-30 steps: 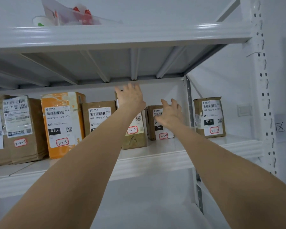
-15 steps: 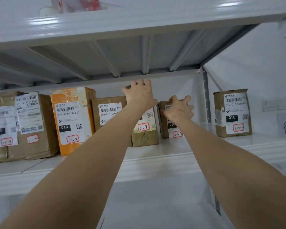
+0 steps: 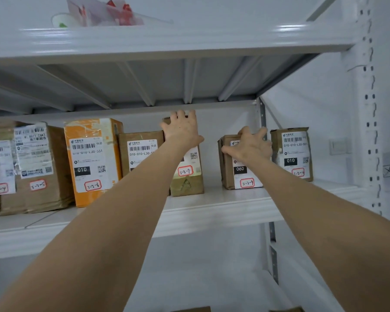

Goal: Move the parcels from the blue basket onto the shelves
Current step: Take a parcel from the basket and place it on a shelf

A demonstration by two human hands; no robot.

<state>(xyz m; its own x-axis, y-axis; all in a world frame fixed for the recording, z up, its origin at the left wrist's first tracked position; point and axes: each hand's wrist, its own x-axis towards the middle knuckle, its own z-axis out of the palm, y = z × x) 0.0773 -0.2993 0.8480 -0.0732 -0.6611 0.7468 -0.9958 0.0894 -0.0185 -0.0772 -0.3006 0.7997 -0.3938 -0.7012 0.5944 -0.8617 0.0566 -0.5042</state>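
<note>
There, left hand [image 3: 182,132] pressed flat on the tall box [image 3: 187,185]; right hand [image 3: 249,146] gripped the small box [image 3: 226,174] near the shelf's [image 3: 212,212] right end.

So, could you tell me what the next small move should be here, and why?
Probably let go and draw both hands back. The left hand rests flat on the 3-2-7 parcel and the right hand grips the 060 parcel; both parcels stand upright on the shelf, with a gap between them, so they look placed.
</note>
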